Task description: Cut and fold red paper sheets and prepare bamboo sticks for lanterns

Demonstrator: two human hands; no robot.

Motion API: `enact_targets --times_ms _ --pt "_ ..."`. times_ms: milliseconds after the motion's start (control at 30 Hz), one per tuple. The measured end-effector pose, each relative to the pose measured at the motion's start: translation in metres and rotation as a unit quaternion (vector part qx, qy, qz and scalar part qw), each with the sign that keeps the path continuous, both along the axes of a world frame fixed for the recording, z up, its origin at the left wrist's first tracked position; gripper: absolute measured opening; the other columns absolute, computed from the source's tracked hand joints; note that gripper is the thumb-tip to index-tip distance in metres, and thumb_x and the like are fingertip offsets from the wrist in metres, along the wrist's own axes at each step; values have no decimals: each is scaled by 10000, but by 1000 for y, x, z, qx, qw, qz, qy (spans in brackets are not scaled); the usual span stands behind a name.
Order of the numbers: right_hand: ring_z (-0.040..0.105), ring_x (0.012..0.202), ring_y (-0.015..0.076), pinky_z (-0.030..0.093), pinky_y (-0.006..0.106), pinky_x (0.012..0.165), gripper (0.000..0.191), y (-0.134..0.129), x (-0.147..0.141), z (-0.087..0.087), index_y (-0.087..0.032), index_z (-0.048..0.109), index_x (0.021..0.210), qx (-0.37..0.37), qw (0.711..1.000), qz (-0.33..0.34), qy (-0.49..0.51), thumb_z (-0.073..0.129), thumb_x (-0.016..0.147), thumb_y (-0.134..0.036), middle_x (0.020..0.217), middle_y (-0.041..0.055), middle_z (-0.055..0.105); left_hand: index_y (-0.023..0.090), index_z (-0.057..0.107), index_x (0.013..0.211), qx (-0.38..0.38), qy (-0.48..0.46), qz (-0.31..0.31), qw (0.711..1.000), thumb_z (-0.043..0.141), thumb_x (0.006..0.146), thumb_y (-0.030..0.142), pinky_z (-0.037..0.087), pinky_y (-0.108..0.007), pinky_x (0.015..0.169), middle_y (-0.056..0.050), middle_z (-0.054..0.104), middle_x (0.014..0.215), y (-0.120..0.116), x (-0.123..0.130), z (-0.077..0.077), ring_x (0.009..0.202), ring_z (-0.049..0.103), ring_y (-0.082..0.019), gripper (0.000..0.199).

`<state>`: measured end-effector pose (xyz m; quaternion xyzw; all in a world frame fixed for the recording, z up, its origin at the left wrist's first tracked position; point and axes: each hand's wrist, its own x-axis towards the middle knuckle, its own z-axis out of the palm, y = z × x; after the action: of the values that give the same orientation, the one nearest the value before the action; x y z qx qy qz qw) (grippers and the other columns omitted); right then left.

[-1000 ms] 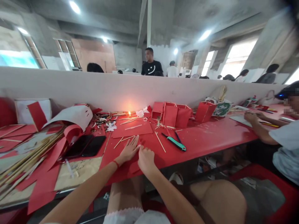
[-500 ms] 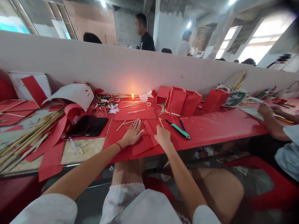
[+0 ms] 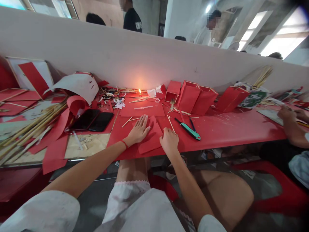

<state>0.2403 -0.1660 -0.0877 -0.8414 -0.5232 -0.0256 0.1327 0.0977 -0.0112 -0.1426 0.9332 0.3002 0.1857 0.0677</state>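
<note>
My left hand (image 3: 138, 130) lies flat with its fingers stretched out, pressing on a sheet of red paper (image 3: 151, 137) near the table's front edge. My right hand (image 3: 169, 140) is closed at the right edge of that paper, its fingertips curled under and partly hidden; it appears to pinch the edge. A folded flap shows on the sheet between the hands. Thin wooden sticks (image 3: 172, 125) lie just beyond my right hand. To its right rests a green and black utility knife (image 3: 190, 130), with a dark pen-like thing beside it.
A lit candle (image 3: 140, 92) burns at the back by the low wall. Red paper boxes (image 3: 189, 98) stand to its right. Two phones (image 3: 101, 121), bamboo strips (image 3: 36, 127) and paper scraps lie on the left. At far right is another person's hand (image 3: 286, 114).
The folded flap on the red paper now looks wider and more opened out. My right hand has shifted slightly, while my left stays flat on the sheet. The camera view has tilted down.
</note>
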Motion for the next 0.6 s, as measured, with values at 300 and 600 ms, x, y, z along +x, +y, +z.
enact_targets --times_ms 300,600 --pt "313 1531 207 190 438 1268 615 5 17 -19 -229 545 1472 -34 975 214 42 403 907 -31 1620 38 440 167 378 1574 -14 76 -21 997 302 1021 421 230 -494 1260 -112 397 1631 -3 6 5 1550 290 -281 613" --pt "516 1367 193 350 342 1176 408 4 40 -19 -162 614 1369 9 977 158 141 470 999 -260 1439 98 626 110 302 1596 -48 91 -26 994 353 987 604 174 -523 1265 -125 308 1669 -6 9 10 1565 230 -324 786"
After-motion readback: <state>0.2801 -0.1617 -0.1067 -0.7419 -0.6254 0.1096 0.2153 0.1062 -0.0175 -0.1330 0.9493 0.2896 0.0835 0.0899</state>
